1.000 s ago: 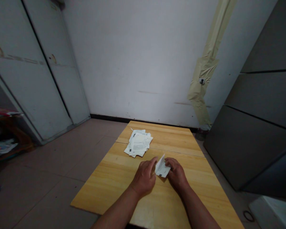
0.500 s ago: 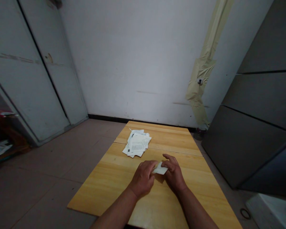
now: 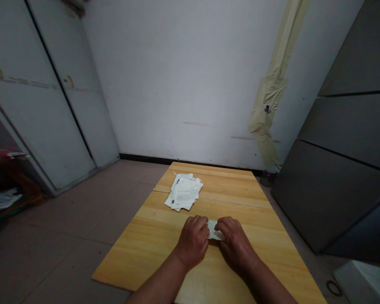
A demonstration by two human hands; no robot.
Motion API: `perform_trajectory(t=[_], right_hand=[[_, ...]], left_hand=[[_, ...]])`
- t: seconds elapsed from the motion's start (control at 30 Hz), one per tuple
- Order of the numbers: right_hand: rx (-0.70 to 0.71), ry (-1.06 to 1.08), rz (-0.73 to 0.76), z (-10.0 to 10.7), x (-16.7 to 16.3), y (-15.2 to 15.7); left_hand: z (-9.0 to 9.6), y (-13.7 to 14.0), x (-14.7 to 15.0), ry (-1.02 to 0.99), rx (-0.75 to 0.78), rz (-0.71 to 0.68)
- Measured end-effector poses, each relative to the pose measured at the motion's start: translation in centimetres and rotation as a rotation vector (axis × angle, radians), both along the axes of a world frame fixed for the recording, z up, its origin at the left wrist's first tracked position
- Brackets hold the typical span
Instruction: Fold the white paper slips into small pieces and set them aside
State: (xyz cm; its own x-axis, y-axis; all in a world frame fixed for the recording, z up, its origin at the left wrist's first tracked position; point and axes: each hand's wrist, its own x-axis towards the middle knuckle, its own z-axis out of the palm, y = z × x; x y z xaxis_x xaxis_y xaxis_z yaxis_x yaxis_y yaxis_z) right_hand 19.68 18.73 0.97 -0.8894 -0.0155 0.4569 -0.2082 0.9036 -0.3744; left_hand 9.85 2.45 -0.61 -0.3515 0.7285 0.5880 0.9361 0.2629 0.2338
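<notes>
A small piece of folded paper (image 3: 213, 230) with printed lines is held between my two hands, low over the wooden table (image 3: 164, 228). My left hand (image 3: 194, 238) grips its left edge, fingers curled and closed. On the other side, my right hand (image 3: 236, 240) is closed on the paper's right part, with the fingers bent over it. Parts of the paper are hidden under the fingers. Beyond my left hand lies a loose pile of printed paper sheets (image 3: 185, 192), overlapping at different angles.
Ahead stands a white wall (image 3: 177, 84) with a taped strip (image 3: 262, 118). A grey cabinet (image 3: 335, 190) rises at the right, with a white box (image 3: 364, 278) below it. Pale cupboard doors (image 3: 66, 126) and a low shelf (image 3: 15, 194) are at the left.
My right hand's raised fingers have come down and closed over the paper. The paper now lies straighter between both hands and shows printed lines. The view has shifted slightly.
</notes>
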Motion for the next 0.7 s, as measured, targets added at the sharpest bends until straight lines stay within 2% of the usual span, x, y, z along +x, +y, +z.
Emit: perform_trajectory(t=[0.1,0.23,0.37,0.53,0.63,0.7], right_hand=[[0.04,-0.051,0.02,-1.0,0.5,0.4],[-0.013,-0.057,-0.013,-2.1,0.6,1.0],[-0.1,-0.048,-0.024,-2.0,0.6,1.1],[-0.215,-0.091,-0.101,-1.6,0.2,1.3],[-0.218,-0.118,-0.165,-1.8,-0.4,1.7],[-0.165,-0.109,-0.218,-2.1,-0.9,1.7]], left_hand=[[0.2,0.1,0.0,-0.017,-0.044,-0.105],[-0.1,0.2,-0.2,-0.075,-0.043,-0.185],[-0.5,0.3,-0.4,-0.123,-0.004,-0.179],[-0.6,0.5,-0.7,-0.327,0.086,-0.136],[-0.5,0.8,-0.9,-0.425,0.084,-0.131],[-0.5,1.1,-1.0,-0.464,0.06,-0.087]])
